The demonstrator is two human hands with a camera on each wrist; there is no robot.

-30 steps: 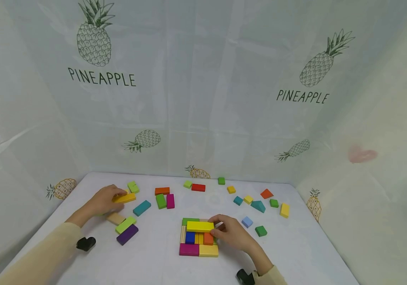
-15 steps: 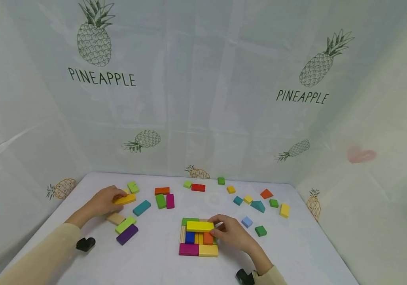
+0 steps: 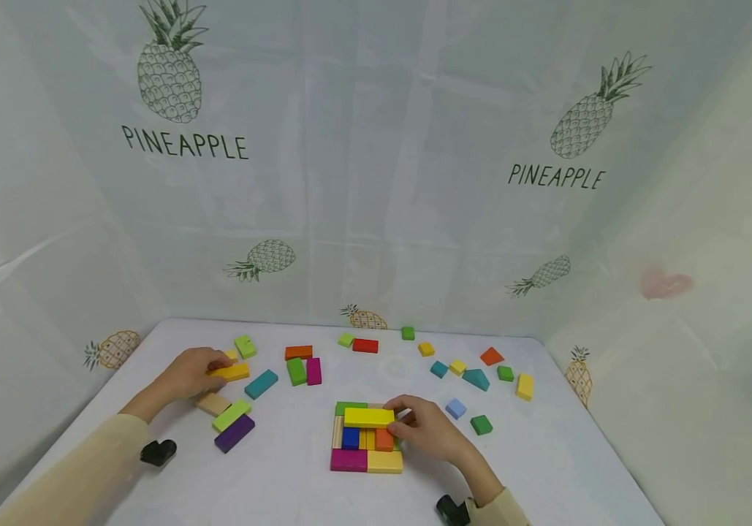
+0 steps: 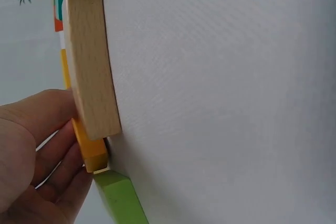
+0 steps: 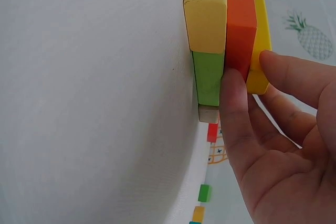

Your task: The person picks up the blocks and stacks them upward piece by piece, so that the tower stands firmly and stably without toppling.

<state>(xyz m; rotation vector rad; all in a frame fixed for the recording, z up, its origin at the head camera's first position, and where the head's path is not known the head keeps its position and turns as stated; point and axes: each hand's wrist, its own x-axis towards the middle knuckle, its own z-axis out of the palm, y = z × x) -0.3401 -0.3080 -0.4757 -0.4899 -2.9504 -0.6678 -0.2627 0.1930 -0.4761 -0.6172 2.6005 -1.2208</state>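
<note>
At the left of the head view, my left hand [image 3: 190, 374] holds an orange-yellow wooden block [image 3: 232, 372] by its end. In the left wrist view this block [image 4: 90, 148] shows between the thumb and fingers, behind a plain wooden block [image 4: 92, 61]. A green block [image 4: 123, 198] lies close by. My right hand [image 3: 430, 429] pinches the right end of a long yellow block [image 3: 369, 418], which lies on top of a low structure of blocks. An orange block [image 5: 241, 30] and a blue block [image 3: 351, 438] are in that structure, above a magenta block [image 3: 348, 460] and a pale yellow block [image 3: 385, 462].
Lime [image 3: 232, 414] and purple [image 3: 234, 434] blocks lie near the left hand, with a teal block [image 3: 261, 383] beyond. Several small blocks are scattered across the back and right, including a teal triangle [image 3: 476, 379]. A white cloth [image 3: 270, 482] covers the table.
My left hand and the orange-yellow block have shifted slightly toward me, so more of a small yellow block behind shows. The right hand stays in place on the long yellow block.
</note>
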